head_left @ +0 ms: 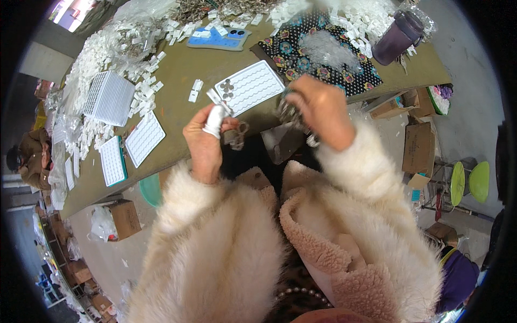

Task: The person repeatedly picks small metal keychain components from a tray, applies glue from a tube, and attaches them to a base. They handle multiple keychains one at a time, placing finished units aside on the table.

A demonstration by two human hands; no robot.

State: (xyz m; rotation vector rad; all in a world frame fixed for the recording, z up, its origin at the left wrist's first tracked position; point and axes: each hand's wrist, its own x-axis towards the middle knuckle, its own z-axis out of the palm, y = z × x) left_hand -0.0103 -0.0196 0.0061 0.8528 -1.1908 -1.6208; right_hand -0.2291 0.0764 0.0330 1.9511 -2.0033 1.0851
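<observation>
Fluffy cream sleeves point(226, 253) fill the lower half of the view, your two forearms rising from six o'clock toward the middle. Your left hand point(207, 141), with white tape wound round a finger, pinches a small white card point(214, 97) between thumb and fingertips, closed firmly on it. Your right hand point(321, 110), at about one o'clock from the left, is curled shut around a bunch of small dark metal pieces point(288, 113). Just beyond both hands, at twelve o'clock, a white tray point(250, 86) with rows of pockets lies on the brown table point(183, 70), a few dark pieces sitting in its near corner. Heaps of white cards point(102, 51) lie at ten o'clock. A purple jug point(398, 35) stands at two o'clock, beside a flowered cloth point(301, 48).
</observation>
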